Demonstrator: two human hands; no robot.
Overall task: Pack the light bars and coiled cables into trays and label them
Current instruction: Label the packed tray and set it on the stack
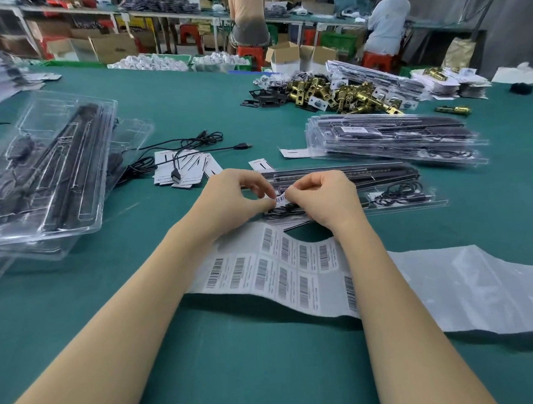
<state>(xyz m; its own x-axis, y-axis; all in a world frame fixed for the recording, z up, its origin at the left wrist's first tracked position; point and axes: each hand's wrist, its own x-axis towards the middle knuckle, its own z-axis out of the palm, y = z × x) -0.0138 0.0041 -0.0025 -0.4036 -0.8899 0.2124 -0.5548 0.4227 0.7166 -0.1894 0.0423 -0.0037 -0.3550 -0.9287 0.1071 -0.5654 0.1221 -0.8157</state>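
Both hands, left hand (233, 194) and right hand (321, 198), pinch a small white barcode sticker (280, 199) at frame centre; flimsy and tacky, best held by its edges.

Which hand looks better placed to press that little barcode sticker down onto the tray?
Probably the right hand: it already hovers over the packed tray, pinching the barcode label. The left hand pinches the label's other end, just off the tray's edge.
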